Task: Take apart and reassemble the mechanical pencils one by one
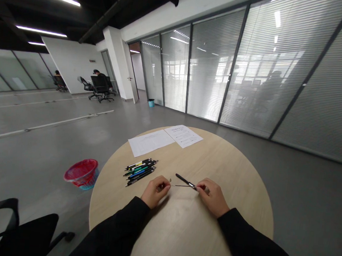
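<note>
Over the round wooden table [181,227], a thin dark rod, like a pen refill [181,186], spans the gap between my two hands. Its left end meets the pinched fingertips of my left hand [155,190]. My right hand [212,194] pinches its other end. A black pen barrel [184,179] slants up and left from my right fingertips; whether they grip it too, I cannot tell. Just above my left fingertips shows a small greyish piece [170,179], too small to name. To the left of my left hand lies a row of several pens [140,172], black with coloured parts.
Two printed sheets [152,142] lie at the table's far side. A red-lined waste basket [86,172] stands on the floor at the left, and a black chair [29,235] is at lower left. Farther back, a person [99,75] sits among office chairs.
</note>
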